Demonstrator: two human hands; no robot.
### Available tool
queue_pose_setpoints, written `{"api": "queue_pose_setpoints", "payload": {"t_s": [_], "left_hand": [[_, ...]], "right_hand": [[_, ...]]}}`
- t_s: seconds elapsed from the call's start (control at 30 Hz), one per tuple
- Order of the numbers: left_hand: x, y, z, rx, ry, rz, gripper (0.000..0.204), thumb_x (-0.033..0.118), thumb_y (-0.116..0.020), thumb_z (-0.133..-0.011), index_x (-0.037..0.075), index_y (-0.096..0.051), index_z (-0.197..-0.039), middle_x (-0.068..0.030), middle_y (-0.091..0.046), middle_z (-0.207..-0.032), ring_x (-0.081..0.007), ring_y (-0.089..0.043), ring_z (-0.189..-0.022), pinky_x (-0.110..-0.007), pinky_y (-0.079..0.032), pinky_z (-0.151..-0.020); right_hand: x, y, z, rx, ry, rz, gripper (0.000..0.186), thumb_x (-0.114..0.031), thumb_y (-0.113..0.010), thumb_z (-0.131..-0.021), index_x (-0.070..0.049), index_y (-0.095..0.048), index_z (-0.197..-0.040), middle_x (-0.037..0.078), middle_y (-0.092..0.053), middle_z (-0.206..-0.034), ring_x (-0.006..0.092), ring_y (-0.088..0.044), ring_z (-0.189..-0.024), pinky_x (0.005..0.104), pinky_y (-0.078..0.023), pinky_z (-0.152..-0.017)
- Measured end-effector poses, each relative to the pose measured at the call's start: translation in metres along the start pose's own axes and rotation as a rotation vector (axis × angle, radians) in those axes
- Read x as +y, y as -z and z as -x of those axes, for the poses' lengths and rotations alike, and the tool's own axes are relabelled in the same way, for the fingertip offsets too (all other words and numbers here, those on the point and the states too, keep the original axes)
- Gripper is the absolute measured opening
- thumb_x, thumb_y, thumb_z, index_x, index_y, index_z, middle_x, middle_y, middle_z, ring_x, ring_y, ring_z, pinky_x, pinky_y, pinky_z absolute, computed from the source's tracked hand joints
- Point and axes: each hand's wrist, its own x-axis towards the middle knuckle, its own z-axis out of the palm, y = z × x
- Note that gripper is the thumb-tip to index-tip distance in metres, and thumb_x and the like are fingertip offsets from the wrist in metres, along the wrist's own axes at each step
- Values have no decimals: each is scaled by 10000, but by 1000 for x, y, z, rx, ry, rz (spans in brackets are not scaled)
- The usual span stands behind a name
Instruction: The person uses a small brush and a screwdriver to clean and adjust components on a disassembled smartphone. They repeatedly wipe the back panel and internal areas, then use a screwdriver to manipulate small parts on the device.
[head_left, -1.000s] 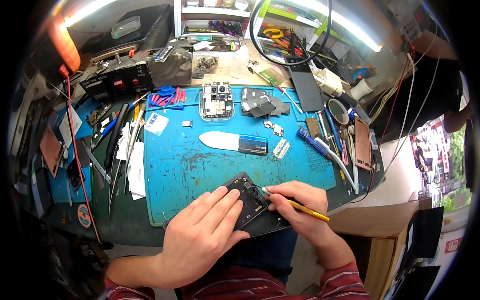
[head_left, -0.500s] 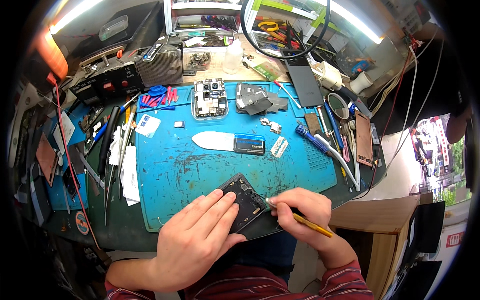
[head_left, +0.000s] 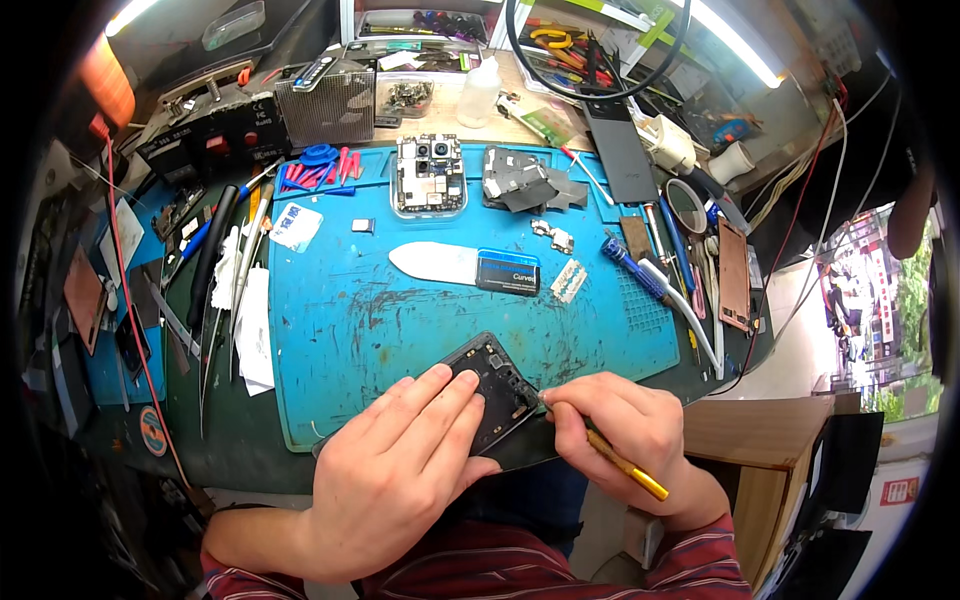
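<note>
A black phone frame (head_left: 497, 424), with its inner side facing up, lies tilted at the front edge of the blue mat (head_left: 345, 350). My left hand (head_left: 408, 450) lies across it, long fingers pressed flat on its surface and thumb at its near edge. Pinched like a pen in my right hand (head_left: 635, 425) is a slim gold-handled tool (head_left: 640, 476). Its tip meets the frame's right corner, though my fingers partly hide that end. Beyond the frame rests a white pointed blade (head_left: 432, 262) with a black and blue grip (head_left: 508, 271).
A phone circuit board (head_left: 430, 172) sits in a clear box at the mat's back. Dark sheets (head_left: 530, 182), a razor blade (head_left: 569, 282) and a blue screwdriver (head_left: 632, 268) lie to the right. Tweezers (head_left: 237, 300) and tools crowd the left. A wooden cabinet (head_left: 755, 440) stands at right.
The whole view has shifted slightly. My left hand still holds the phone frame down. My right hand and the tool stay at the frame's corner, with the handle turned a little.
</note>
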Motion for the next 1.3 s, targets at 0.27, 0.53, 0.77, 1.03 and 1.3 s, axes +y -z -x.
{"api": "queue_pose_setpoints", "payload": {"t_s": [0.27, 0.53, 0.77, 1.03, 1.3], "left_hand": [[-3, -1, 1, -1, -15, -34, 513, 342, -834, -868, -8, -761, -1234, -138, -741, -1345, -293, -691, -1300, -419, -570, -1098], [-2, 0, 0, 3, -7, 8, 531, 285, -878, -818, -8, -754, -1243, -148, -743, -1346, -320, -695, -1299, -441, -586, -1074], [-1, 0, 0, 3, -5, 0, 529, 273, -884, -809, -10, -756, -1238, -147, -745, -1342, -322, -697, -1295, -435, -589, -1061], [-1, 2, 0, 1, -9, -7, 518, 260, -884, -815, -11, -758, -1238, -145, -744, -1346, -320, -698, -1295, -430, -594, -1050], [-1, 1, 1, 5, -9, -7, 513, 262, -881, -822, -10, -759, -1239, -147, -743, -1348, -320, -695, -1302, -433, -587, -1063]], "right_hand": [[8, 15, -30, -164, -473, -375, 144, -70, -697, -993, 31, -767, -918, 123, -774, -807, 211, -785, -721, 302, -600, -638], [32, 5, -11, -112, -703, -801, 318, -152, -605, -1128, 98, -784, -1047, 162, -804, -952, 208, -813, -817, 305, -666, -735], [42, -8, 11, 15, -492, -826, 323, -117, -559, -1138, 114, -775, -1078, 174, -805, -964, 223, -819, -860, 313, -670, -771], [39, -5, 8, -31, -178, -471, 209, -67, -626, -1078, 54, -795, -1060, 141, -817, -947, 198, -822, -838, 291, -652, -753], [22, -5, 7, 6, 104, -70, 120, 5, -777, -929, 17, -776, -1048, 134, -799, -929, 256, -799, -780, 331, -648, -674]]}}
